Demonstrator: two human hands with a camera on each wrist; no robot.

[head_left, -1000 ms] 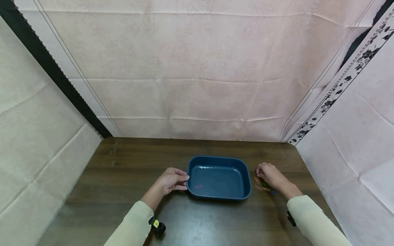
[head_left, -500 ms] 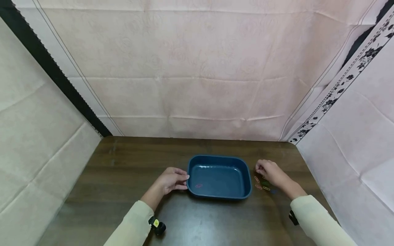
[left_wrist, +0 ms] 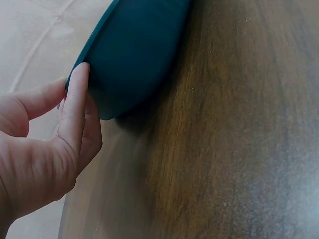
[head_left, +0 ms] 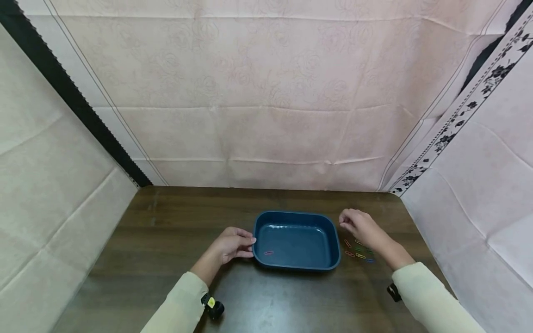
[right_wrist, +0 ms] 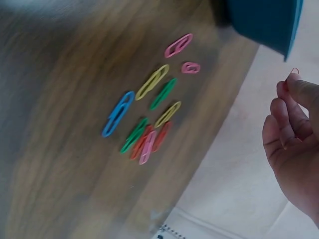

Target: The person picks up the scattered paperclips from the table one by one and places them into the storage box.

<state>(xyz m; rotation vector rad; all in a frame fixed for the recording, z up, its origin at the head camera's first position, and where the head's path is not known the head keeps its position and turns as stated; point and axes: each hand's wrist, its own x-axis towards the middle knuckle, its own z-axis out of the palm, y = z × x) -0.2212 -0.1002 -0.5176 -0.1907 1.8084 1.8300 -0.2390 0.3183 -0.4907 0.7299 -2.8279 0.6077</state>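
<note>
A dark blue rectangular tray [head_left: 297, 240] stands on the table, a pink paper clip [head_left: 269, 253] lying inside it near the left wall. My left hand [head_left: 232, 244] pinches the tray's left rim between thumb and fingers; in the left wrist view the hand [left_wrist: 55, 144] grips that rim from outside. Beyond the tray's right side, my right hand [head_left: 361, 225] is raised off the table. The right wrist view shows its thumb and forefinger pinching a reddish paper clip [right_wrist: 294, 70], only a loop of it visible. Below lie several loose paper clips [right_wrist: 117, 114], blue, yellow, green, pink and red.
The brown wooden table [head_left: 187, 286] carries the tray and clips. Pale patterned cloth [head_left: 266, 101] hangs behind its far edge, with more cloth at the left and right sides. A black wrist camera [head_left: 215, 309] sits on my left forearm.
My right hand has lifted from the paper clips and shifted slightly left, toward the tray, a clip now in its fingers. My left hand and the tray have stayed put.
</note>
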